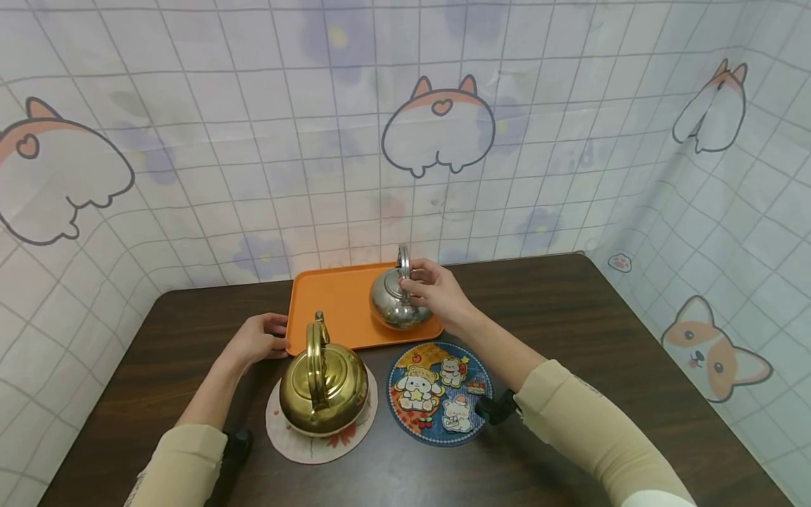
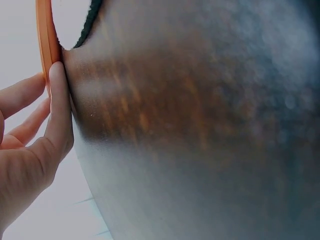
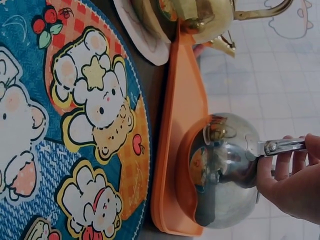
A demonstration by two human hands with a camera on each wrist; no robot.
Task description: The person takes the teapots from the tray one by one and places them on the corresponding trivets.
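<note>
A round silver teakettle (image 1: 398, 301) is over the right part of an orange tray (image 1: 332, 299); whether its base touches the tray I cannot tell. My right hand (image 1: 437, 292) grips its upright handle, with fingers through the loop, as the right wrist view shows from the side. At the tray's left edge, my left hand (image 1: 256, 338) pinches the rim between thumb and fingers, seen close up beside the tray rim (image 2: 43, 30) in the left wrist view. A gold teakettle (image 1: 324, 394) stands near my left hand, with its handle up.
Beneath the gold kettle lies a pale round mat (image 1: 281, 436) with red flowers. A blue round mat (image 1: 405, 429) with cartoon animals lies in front of the tray. The dark wood table (image 1: 538, 310) meets a white tiled-pattern backdrop (image 1: 304, 169) behind.
</note>
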